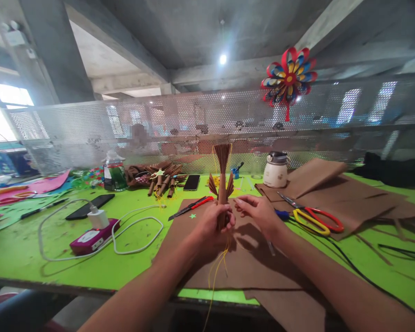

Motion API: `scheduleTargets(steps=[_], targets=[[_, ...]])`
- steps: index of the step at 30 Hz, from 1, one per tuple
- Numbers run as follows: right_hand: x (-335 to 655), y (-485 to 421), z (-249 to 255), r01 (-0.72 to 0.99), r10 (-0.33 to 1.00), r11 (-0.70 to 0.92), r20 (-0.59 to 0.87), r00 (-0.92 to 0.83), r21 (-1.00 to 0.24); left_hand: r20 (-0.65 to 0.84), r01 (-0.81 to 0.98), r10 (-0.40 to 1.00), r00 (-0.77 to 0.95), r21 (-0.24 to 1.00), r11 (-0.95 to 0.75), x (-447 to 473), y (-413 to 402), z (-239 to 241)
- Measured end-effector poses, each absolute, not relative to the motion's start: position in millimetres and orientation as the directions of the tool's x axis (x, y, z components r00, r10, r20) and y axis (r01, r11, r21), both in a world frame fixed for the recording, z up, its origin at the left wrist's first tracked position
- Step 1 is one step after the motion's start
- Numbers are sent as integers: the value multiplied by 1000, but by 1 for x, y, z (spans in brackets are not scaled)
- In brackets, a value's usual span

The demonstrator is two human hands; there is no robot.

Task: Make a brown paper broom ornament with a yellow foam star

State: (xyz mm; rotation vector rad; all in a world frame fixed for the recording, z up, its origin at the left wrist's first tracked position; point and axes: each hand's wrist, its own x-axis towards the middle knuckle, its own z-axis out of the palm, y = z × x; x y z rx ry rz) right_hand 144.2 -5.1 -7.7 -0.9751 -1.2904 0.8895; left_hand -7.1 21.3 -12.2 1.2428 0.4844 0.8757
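Observation:
My left hand (214, 220) is wrapped round the lower stem of a brown paper craft figure (222, 184). The figure stands upright, with a pleated fan at its top and a folded wing on each side. Yellow thread (222, 256) hangs below my left hand, past the table's front edge. Just to the right, my right hand (259, 211) has its thumb and fingers pinched together, apart from the figure; what they hold, if anything, is too small to tell. Under both hands lies a brown paper sheet (263, 275). A small green star (192, 216) rests on it.
A red-and-black utility knife (191, 207) lies left of the figure. Scissors (314, 222) with red and yellow handles lie right, by stacked brown paper (359, 203). A purple power strip (93, 239) with a white cable, a phone (192, 183), finished pieces (164, 179) and a jar (275, 171) stand around.

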Motion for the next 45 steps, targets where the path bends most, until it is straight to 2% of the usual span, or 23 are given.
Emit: scheduleTargets(steps=[4, 8, 14, 18, 21, 29, 34, 37, 41, 45], targets=[[143, -8, -6, 27, 935, 355, 355, -17, -934, 186, -316, 765, 616, 948, 24, -7, 24, -13], [143, -6, -12, 64, 938, 347, 345, -40, -936, 176, -290, 777, 605, 957, 10, -8, 29, -16], [144, -2, -18, 61, 950, 291, 296, 97, -955, 211, -376, 886, 413, 926, -46, -17, 35, -1], [145, -1, -15, -10, 949, 295, 291, 122, -955, 279, -478, 916, 289, 871, -115, -28, 39, 16], [145, -1, -12, -63, 951, 289, 279, 131, -955, 294, -493, 905, 308, 863, -112, -35, 41, 28], [138, -2, -20, 79, 965, 252, 257, 57, -964, 158, -395, 905, 395, 919, 12, -44, 38, 54], [124, -10, -15, 150, 935, 351, 337, -111, -924, 151, -315, 922, 358, 948, -33, -41, 38, 38], [113, -10, -13, 122, 907, 394, 364, -210, -911, 151, -254, 928, 340, 965, -64, -34, 35, 23], [103, -5, -17, 33, 934, 262, 245, -260, -964, 180, -229, 923, 341, 968, -104, -27, 32, 9], [100, -6, -20, -33, 959, 132, 136, -248, -991, 162, -252, 882, 442, 966, -52, -26, 32, 0]])
